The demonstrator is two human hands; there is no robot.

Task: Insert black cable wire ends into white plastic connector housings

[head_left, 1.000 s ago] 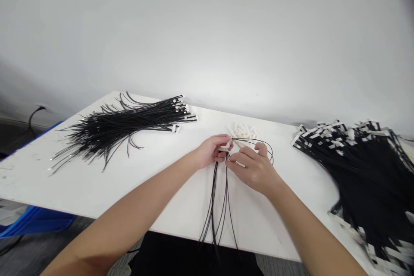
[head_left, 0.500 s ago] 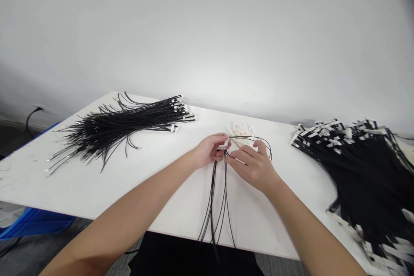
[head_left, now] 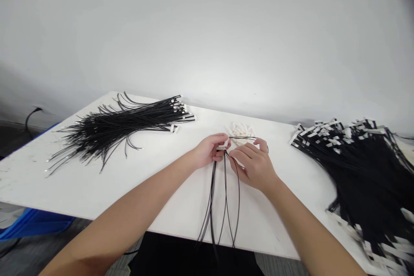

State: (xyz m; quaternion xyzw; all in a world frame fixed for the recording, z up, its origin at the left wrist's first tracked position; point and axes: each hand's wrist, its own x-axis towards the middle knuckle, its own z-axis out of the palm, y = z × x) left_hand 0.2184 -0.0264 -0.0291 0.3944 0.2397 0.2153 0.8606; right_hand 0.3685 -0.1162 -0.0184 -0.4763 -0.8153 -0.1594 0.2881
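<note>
Near the middle of the table, my left hand [head_left: 214, 148] is closed around a small white connector [head_left: 221, 148] with thin black wires. Several of these black wires [head_left: 212, 198] hang down from it past the table's front edge. My right hand [head_left: 252, 161] is just to the right, its fingers bent and pinched on one or more of the wires. Other strands run from the connector toward its index finger. The exact grip of the right fingertips is partly hidden. Behind the hands lies a small pile of white connectors [head_left: 241, 130].
On the left a bundle of black wires [head_left: 123, 125] with white connectors lies on the white table [head_left: 168, 198]. A larger heap of black wires [head_left: 365, 172] with white ends covers the right side. A wall stands behind; a blue fabric item [head_left: 39, 224] is below, left.
My right hand has curled its fingers and shifted slightly. The wire loop at its right has shrunk, and another strand now hangs beneath that hand. My left hand has stayed in place.
</note>
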